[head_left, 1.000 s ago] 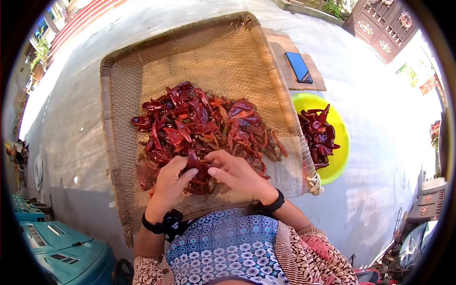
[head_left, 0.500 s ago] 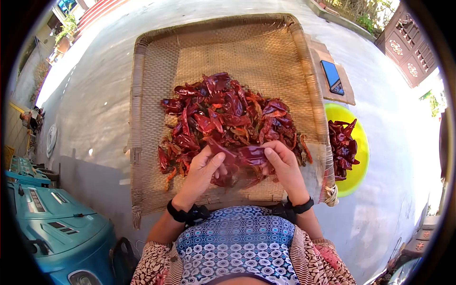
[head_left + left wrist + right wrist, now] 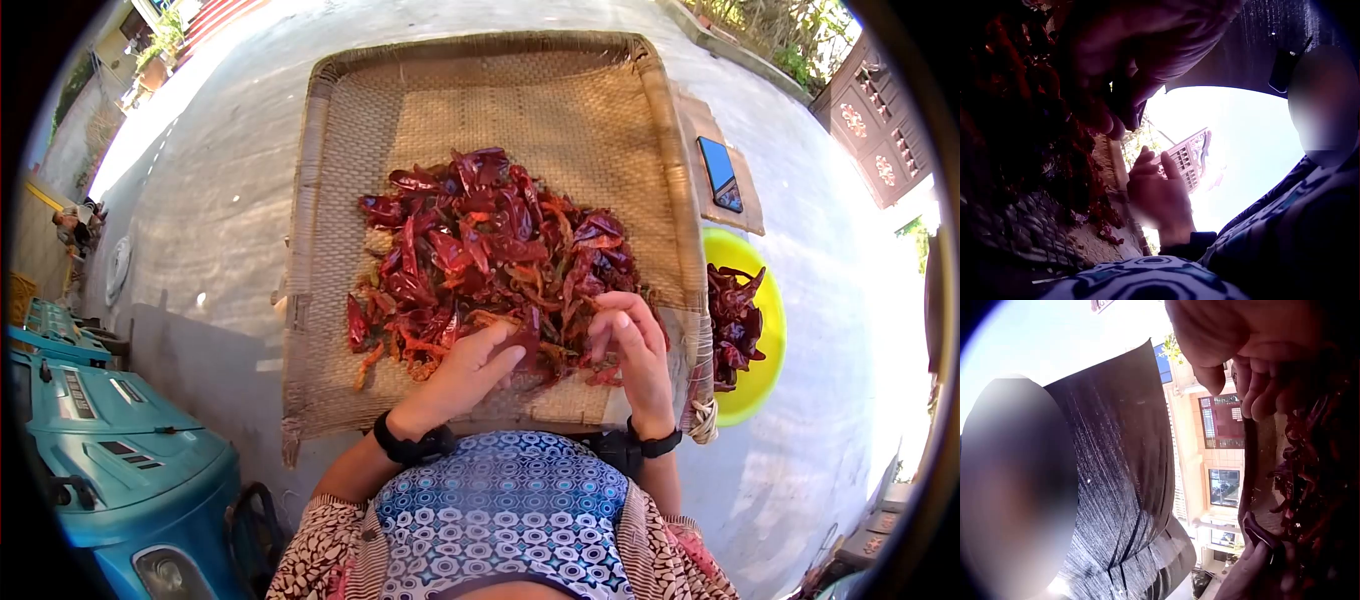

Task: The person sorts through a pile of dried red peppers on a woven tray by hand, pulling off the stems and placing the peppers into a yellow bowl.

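Observation:
A heap of dried red chili peppers [image 3: 478, 240] lies on a large woven tray [image 3: 500, 110] in the head view. Over its near side, my left hand [image 3: 455, 375] pinches one dark red chili pepper [image 3: 531, 328] between thumb and fingers. The right wrist view shows this chili pepper [image 3: 1262, 535] sticking up from the left fingertips. My right hand [image 3: 640, 355] hovers just right of it, apart from the left. Its fingers are loosely bent with the thumb away from them, and nothing shows between them in the left wrist view [image 3: 1160, 190].
A yellow-green basin [image 3: 768, 375] with more chili peppers [image 3: 733, 325] stands right of the tray. Beyond it a phone [image 3: 720, 175] lies on a cardboard piece [image 3: 745, 200]. A teal vehicle [image 3: 120, 460] is at the left.
Half a second ago both hands held the chili pepper stretched between them. The right hand has since come away to the right, and the left keeps the pepper. The head view has shifted.

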Tool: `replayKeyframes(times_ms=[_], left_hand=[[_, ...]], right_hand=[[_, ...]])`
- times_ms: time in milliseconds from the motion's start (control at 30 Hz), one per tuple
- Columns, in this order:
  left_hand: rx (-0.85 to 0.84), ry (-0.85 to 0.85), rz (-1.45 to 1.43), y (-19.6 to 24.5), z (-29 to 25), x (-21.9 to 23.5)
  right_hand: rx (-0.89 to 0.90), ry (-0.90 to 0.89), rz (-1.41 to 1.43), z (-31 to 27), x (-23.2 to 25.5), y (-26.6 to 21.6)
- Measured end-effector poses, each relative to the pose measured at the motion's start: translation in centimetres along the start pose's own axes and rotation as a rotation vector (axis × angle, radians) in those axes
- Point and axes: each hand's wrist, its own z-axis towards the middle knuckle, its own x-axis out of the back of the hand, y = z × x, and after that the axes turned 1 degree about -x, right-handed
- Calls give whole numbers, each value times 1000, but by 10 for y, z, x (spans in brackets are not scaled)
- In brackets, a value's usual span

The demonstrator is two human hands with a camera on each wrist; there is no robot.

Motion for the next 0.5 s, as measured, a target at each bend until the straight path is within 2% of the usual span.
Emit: replayKeyframes(times_ms=[67, 133, 367, 500], left_hand=[[-41, -14, 53, 5, -1, -2], [-146, -20, 153, -2, -1, 1], [52, -36, -67, 1, -7, 6], [23, 6, -152, 2, -6, 1]], right_hand=[[-65, -184, -196, 2, -21, 3], [-59, -258, -290, 6, -30, 13], [-191, -218, -44, 4, -25, 20], [-178, -218, 30, 2, -22, 23]])
